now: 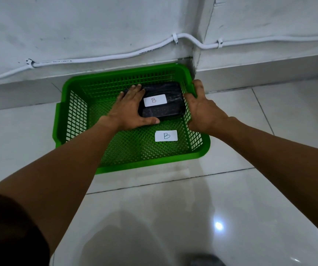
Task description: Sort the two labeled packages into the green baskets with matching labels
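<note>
A green mesh basket (pixel 73 116) stands on the floor against the wall, with a white "B" label (pixel 166 135) on its front inner side. Inside it, at the back right, lies a black wrapped package (pixel 165 110) bearing its own white "B" label (pixel 155 100). My left hand (pixel 129 110) is inside the basket, fingers over the package's left end and thumb along its near edge. My right hand (pixel 202 108) is wrapped over the basket's right rim, beside the package. No other package or basket is in view.
A white wall with a low ledge (pixel 250 72) runs behind the basket, with a white cable (pixel 115 55) clipped along it. Glossy white floor tiles (pixel 173 208) spread in front. A dark shape, perhaps a foot (pixel 204 261), shows at the bottom edge.
</note>
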Tool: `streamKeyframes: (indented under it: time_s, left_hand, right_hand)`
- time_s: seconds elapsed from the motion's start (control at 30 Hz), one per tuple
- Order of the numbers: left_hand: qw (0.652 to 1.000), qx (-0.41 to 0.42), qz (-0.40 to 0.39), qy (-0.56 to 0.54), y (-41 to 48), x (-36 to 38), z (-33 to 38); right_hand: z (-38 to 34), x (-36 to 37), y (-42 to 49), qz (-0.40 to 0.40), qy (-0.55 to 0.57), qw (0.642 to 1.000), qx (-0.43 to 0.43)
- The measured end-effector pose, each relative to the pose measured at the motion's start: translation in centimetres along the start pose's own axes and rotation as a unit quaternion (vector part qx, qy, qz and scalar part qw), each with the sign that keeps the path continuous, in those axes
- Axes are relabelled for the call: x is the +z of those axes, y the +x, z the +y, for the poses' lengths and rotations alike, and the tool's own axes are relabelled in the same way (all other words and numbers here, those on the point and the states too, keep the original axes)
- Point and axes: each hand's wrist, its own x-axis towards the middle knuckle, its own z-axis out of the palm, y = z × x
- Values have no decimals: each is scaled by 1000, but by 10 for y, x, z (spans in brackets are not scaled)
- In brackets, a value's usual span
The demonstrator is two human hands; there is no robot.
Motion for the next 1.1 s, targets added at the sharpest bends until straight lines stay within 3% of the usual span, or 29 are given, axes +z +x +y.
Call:
streamKeyframes:
  time_s: [0.53,0.87,1.1]
  left_hand:
    - [1000,16,-4,-27,2,2,-6]
    - [998,9,56,9,-7,1,-6]
    - [998,-3,59,5,-20,-17,-8]
  right_hand:
    - [1,8,0,37,97,995,8]
    - [1,0,-1,24,-32,999,0]
    - [-10,-9,-6,47,-62,997,-28]
